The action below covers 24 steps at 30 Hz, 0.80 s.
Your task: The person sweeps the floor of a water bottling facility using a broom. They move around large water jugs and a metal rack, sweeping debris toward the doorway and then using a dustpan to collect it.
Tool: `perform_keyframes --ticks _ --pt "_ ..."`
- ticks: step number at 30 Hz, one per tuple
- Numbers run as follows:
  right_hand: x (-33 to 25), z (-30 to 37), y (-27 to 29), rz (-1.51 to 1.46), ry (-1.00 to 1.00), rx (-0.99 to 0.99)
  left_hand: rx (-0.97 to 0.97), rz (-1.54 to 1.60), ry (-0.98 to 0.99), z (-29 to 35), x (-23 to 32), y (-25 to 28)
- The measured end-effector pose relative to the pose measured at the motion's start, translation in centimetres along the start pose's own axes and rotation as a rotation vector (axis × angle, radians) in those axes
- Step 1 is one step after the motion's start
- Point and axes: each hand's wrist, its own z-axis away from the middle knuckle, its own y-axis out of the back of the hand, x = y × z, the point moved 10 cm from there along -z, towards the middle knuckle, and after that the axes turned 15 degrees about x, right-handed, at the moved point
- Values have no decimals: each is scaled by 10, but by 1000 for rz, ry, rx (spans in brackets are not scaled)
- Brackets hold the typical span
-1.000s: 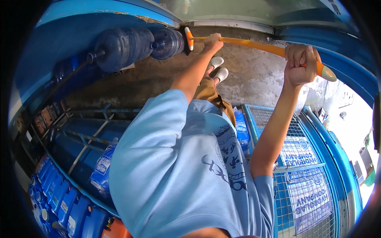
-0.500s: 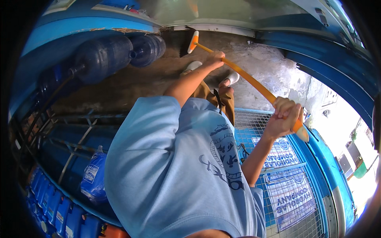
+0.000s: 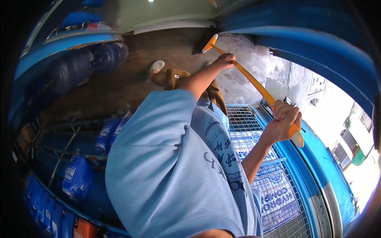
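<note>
Both my hands grip a broom (image 3: 254, 82) with a long yellow-orange handle. My left hand (image 3: 225, 60) is closed around the shaft not far from the head. Farther up, my right hand (image 3: 282, 121) wraps the shaft just below its pale end cap. The orange and white broom head (image 3: 210, 43) is at the far end, over the concrete floor (image 3: 174, 47) near the base of a pale wall. Dark bristles show faintly beside the head, blurred against the shadow.
Large blue water bottles (image 3: 71, 69) lie in a row at the left. Wrapped blue containers (image 3: 77, 176) rest on a metal rack (image 3: 59, 162) behind them. On my right stand a wire-grid gate (image 3: 283, 194) with printed sheets and a blue ledge (image 3: 329, 170), with bright outdoors beyond.
The broom head has moved right along the wall base. My left hand has shifted slightly right with it, my feet have stepped, and the view has turned.
</note>
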Motion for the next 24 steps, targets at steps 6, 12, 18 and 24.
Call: perform_keyframes --ticks 6,12,18,24 --pt "1 -37 77 -7 -3 46 -13 355 -366 -7 93 -58" --pt "-57 -67 130 -223 139 -91 -1 164 -306 8 169 -83" --pt "-87 -91 154 -397 166 -375 107 -15 -309 28 211 -25" --pt "10 -94 147 -522 2 -87 40 -139 -23 31 104 15"
